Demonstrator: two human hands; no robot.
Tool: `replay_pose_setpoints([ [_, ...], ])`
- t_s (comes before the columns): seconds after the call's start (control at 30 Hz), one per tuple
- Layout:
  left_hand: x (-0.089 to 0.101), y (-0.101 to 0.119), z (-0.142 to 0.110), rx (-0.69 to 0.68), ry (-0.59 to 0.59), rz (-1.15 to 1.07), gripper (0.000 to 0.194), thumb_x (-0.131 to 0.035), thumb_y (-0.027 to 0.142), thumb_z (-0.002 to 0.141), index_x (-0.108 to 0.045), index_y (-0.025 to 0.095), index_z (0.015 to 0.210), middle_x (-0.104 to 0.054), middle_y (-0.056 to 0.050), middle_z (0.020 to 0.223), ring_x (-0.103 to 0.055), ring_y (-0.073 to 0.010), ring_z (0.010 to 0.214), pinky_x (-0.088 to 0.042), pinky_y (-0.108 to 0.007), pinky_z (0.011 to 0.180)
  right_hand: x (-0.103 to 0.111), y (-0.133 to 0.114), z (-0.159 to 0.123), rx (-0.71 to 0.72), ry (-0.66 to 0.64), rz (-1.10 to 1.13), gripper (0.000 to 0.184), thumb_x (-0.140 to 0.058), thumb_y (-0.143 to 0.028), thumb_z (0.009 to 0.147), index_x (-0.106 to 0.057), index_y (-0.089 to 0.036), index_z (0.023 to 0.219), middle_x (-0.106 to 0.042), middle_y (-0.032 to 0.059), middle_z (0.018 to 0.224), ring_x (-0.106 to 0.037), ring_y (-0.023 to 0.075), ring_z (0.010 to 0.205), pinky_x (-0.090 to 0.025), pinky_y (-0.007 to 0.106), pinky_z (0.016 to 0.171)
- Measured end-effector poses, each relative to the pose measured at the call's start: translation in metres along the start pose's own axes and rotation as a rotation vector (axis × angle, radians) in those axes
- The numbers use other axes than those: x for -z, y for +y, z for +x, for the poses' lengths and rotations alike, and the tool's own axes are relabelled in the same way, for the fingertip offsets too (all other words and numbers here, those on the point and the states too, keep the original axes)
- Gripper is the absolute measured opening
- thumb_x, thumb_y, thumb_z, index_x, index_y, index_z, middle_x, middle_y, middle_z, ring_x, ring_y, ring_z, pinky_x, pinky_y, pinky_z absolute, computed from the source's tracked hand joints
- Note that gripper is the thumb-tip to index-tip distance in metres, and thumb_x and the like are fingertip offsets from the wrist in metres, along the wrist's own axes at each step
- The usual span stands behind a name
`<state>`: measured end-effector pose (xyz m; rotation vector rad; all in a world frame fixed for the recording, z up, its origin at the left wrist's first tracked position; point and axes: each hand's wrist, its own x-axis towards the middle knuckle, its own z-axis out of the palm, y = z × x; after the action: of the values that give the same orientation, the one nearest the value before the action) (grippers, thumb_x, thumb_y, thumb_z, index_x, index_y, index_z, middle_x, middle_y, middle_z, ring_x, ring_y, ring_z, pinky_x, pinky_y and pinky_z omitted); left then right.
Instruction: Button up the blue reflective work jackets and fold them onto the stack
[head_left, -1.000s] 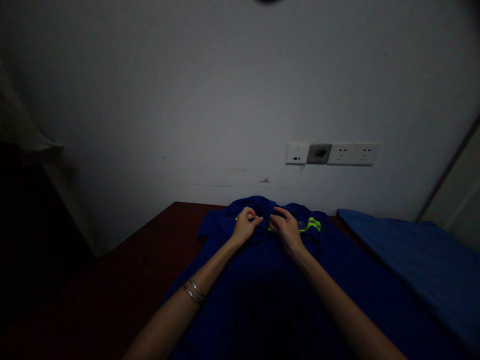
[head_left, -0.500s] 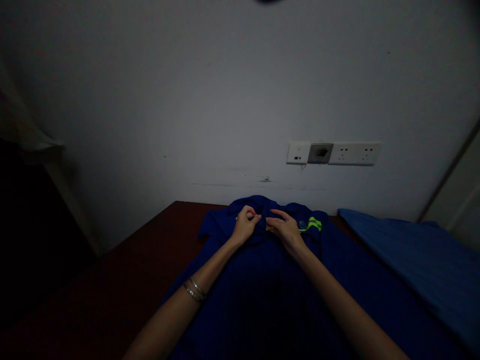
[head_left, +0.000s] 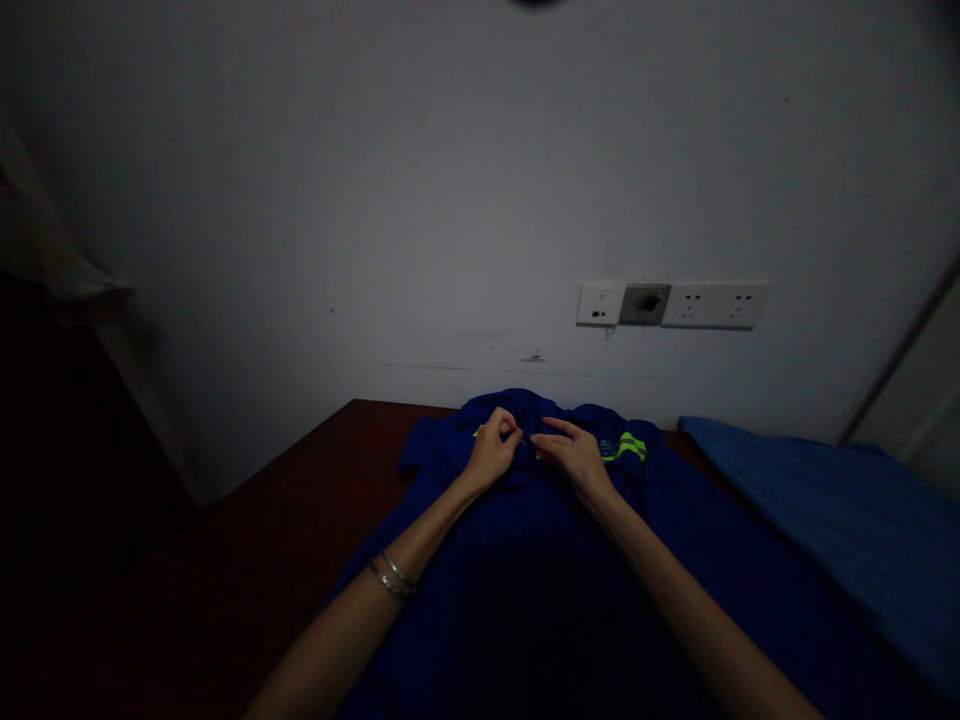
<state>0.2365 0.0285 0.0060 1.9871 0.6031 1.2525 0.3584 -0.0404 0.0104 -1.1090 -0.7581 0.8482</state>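
Note:
A dark blue work jacket [head_left: 517,545] with yellow-green reflective strips lies spread out, its collar end toward the wall. My left hand [head_left: 493,450] is closed in a pinch on the cloth near the upper front of the jacket. Just to its right, my right hand [head_left: 574,455] has thumb and fingertips closing on the jacket's front edge, the index finger lifted slightly. Only a small gap separates the two sets of fingertips. Dim light and the fingers hide what exactly is pinched there. Two bracelets [head_left: 392,576] circle my left wrist.
The jacket lies on a dark red-brown tabletop [head_left: 315,480] against a pale wall [head_left: 450,200]. A lighter blue cloth [head_left: 810,510] covers the right side. Sockets and a switch panel [head_left: 671,305] sit on the wall above. A dark piece of furniture [head_left: 67,430] stands at the left.
Both hands stay at the same spot on the jacket, with only tiny finger shifts. The whole view has moved slightly.

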Motion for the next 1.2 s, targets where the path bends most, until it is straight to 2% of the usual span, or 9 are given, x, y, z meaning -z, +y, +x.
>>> replay_pose_setpoints([
  [0.1,-0.001,-0.001,-0.001,0.005,-0.015,-0.004,0.011,-0.049,0.011,0.073,-0.042,0.019,0.073,-0.046,0.006,0.065,-0.048,-0.0088,0.063,-0.034,-0.019,0.062,0.001,-0.001,0.000,0.009,-0.003,-0.048,0.048,-0.078,-0.021,0.046,-0.061,-0.011,0.090,-0.068,0.0027,0.059,-0.060,0.0141,0.050,-0.049,0.026,0.053],
  [0.33,-0.005,-0.001,-0.004,0.019,0.050,-0.042,0.012,-0.047,0.008,0.070,-0.042,0.019,0.071,-0.048,0.004,0.068,-0.050,-0.0095,0.066,-0.036,-0.019,0.062,0.001,0.003,0.001,0.041,-0.027,-0.092,0.048,-0.078,-0.021,0.045,-0.061,-0.014,0.089,-0.068,0.0030,0.061,-0.062,0.0162,0.054,-0.049,0.027,0.054],
  [0.5,-0.008,0.001,-0.003,0.083,0.041,-0.151,0.012,-0.052,0.011,0.068,-0.043,0.018,0.070,-0.051,0.004,0.066,-0.051,-0.0094,0.064,-0.037,-0.018,0.058,-0.001,0.003,0.001,0.083,0.008,-0.124,0.048,-0.073,-0.020,0.046,-0.059,-0.014,0.090,-0.066,0.0009,0.056,-0.060,0.0155,0.052,-0.046,0.027,0.053],
  [0.67,0.002,-0.005,0.006,0.253,-0.087,-0.212,0.009,-0.057,0.018,0.067,-0.053,0.016,0.076,-0.050,0.006,0.054,-0.043,-0.0066,0.047,-0.030,-0.017,0.048,-0.003,0.006,-0.001,0.268,0.020,-0.287,0.041,-0.062,-0.020,0.056,-0.055,-0.014,0.096,-0.065,0.0002,0.061,-0.058,0.0147,0.054,-0.044,0.025,0.052],
  [0.73,0.008,-0.006,0.012,0.279,-0.078,-0.198,0.012,-0.057,0.026,0.071,-0.057,0.015,0.075,-0.055,0.003,0.058,-0.047,-0.0082,0.051,-0.033,-0.019,0.051,-0.003,0.006,-0.004,0.370,0.013,-0.393,0.037,-0.058,-0.020,0.061,-0.054,-0.016,0.098,-0.065,0.0008,0.065,-0.059,0.0148,0.057,-0.044,0.026,0.055],
  [0.83,0.017,-0.003,0.019,0.270,-0.017,-0.072,0.029,-0.055,0.041,0.074,-0.060,0.014,0.065,-0.059,-0.001,0.060,-0.052,-0.0119,0.058,-0.038,-0.022,0.057,-0.004,0.007,-0.008,0.503,-0.034,-0.512,0.035,-0.053,-0.021,0.067,-0.053,-0.017,0.102,-0.063,0.0011,0.070,-0.059,0.0145,0.061,-0.046,0.026,0.060],
  [0.93,0.023,0.005,0.023,0.275,0.006,0.097,0.038,-0.059,0.050,0.070,-0.059,0.015,0.056,-0.056,-0.001,0.054,-0.050,-0.0128,0.055,-0.035,-0.023,0.054,-0.004,0.007,-0.010,0.614,-0.073,-0.641,0.035,-0.049,-0.019,0.072,-0.050,-0.018,0.107,-0.062,0.0023,0.075,-0.059,0.0148,0.065,-0.047,0.028,0.065],
  [1.07,0.026,0.013,0.020,0.273,-0.048,0.085,0.033,-0.069,0.046,0.060,-0.058,0.015,0.057,-0.050,0.002,0.048,-0.045,-0.0111,0.050,-0.029,-0.022,0.048,-0.003,0.009,-0.014,0.785,-0.065,-0.872,0.033,-0.046,-0.018,0.077,-0.050,-0.017,0.110,-0.062,0.0058,0.083,-0.059,0.0185,0.076,-0.047,0.033,0.071],
  [1.2,0.025,0.015,0.018,0.340,-0.113,0.041,0.028,-0.072,0.036,0.059,-0.056,0.015,0.067,-0.046,0.006,0.046,-0.039,-0.0077,0.044,-0.024,-0.020,0.044,-0.001,0.009,-0.017,0.918,-0.068,-1.023,0.028,-0.041,-0.016,0.082,-0.050,-0.016,0.109,-0.060,0.0096,0.090,-0.057,0.0212,0.084,-0.047,0.034,0.072],
])
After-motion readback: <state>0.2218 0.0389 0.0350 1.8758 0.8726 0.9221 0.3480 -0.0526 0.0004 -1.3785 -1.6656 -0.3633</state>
